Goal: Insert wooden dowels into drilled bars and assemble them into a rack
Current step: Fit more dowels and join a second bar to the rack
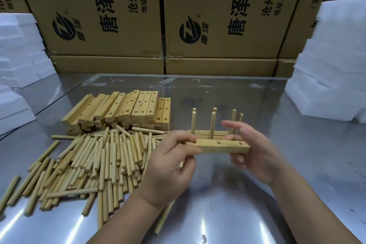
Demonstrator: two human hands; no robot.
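I hold a drilled wooden bar (221,147) level above the metal table, two empty holes showing on its top. My left hand (170,166) pinches its left end, with a dowel (165,217) sticking out below that hand. My right hand (255,150) cups the bar's right end, fingers partly spread. Just behind stand two bars (206,133) with several dowels (213,124) upright in them. A heap of loose dowels (95,164) lies to the left, and a stack of drilled bars (122,109) sits behind the heap.
The steel table (227,214) is shiny, with a far edge in front of large printed cardboard boxes (217,16). White foam blocks are stacked at the left (19,49) and at the right (332,61).
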